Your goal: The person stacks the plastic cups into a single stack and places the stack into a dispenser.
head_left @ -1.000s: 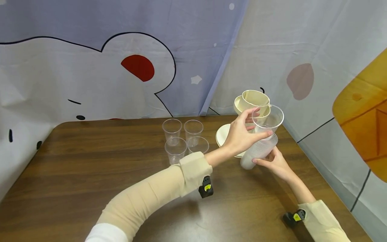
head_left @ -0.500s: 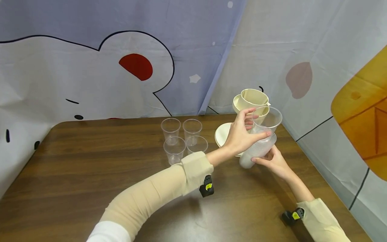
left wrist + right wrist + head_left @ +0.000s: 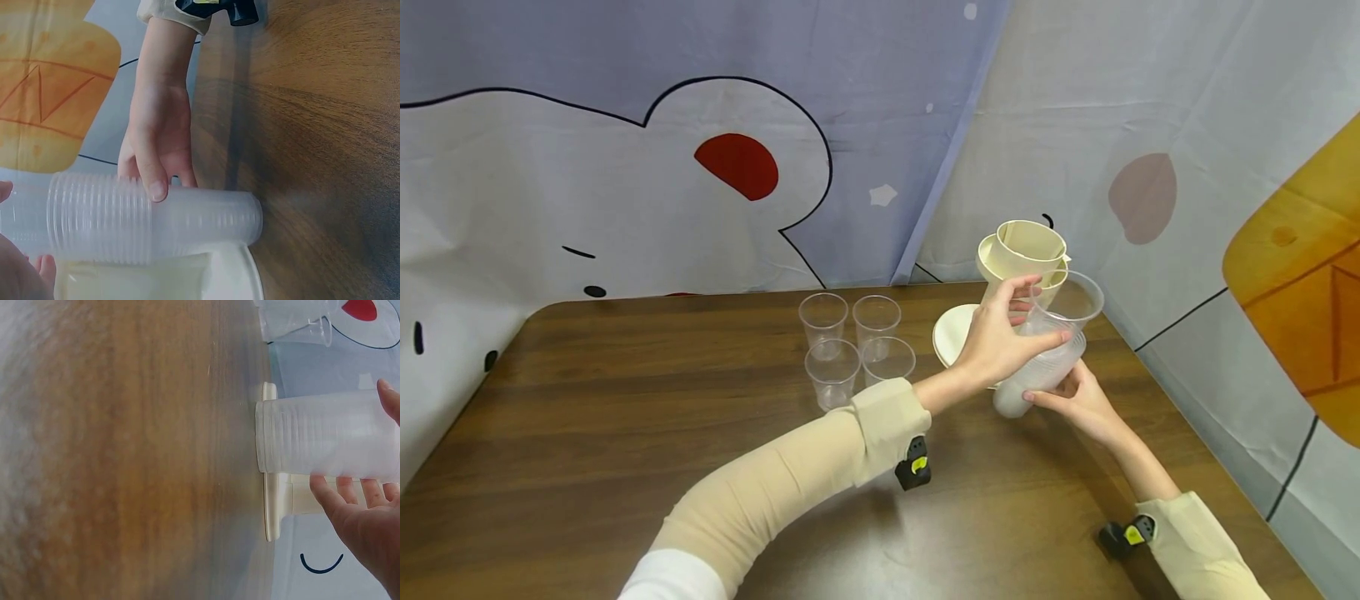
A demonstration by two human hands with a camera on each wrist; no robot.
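Nested clear plastic cups (image 3: 1037,375) are held in one tilted, ribbed stack at the right part of the brown wood-grain desk (image 3: 587,417). Behind and to the right, the desk is bordered by lilac-and-white printed cloth (image 3: 887,75). Both forearms are covered by beige fabric sleeves (image 3: 797,462). The stack, its mouth end raised, is gripped toward its base by the right hand (image 3: 1078,404); whether the base is touching the desk cannot be told. The uppermost cup (image 3: 1066,308) is pinched between the thumb and fingers of the left hand (image 3: 996,333), and its lower end appears to be set inside the stack. White round plates (image 3: 952,332) are partly hidden by the left hand, near a cream round cup (image 3: 1033,254) and a wider cream vessel (image 3: 987,257). To the left, four clear plastic cups (image 3: 833,379) are stood mouth-up, two by two. Small black devices (image 3: 913,473) with yellow marks are worn at both cuffs.
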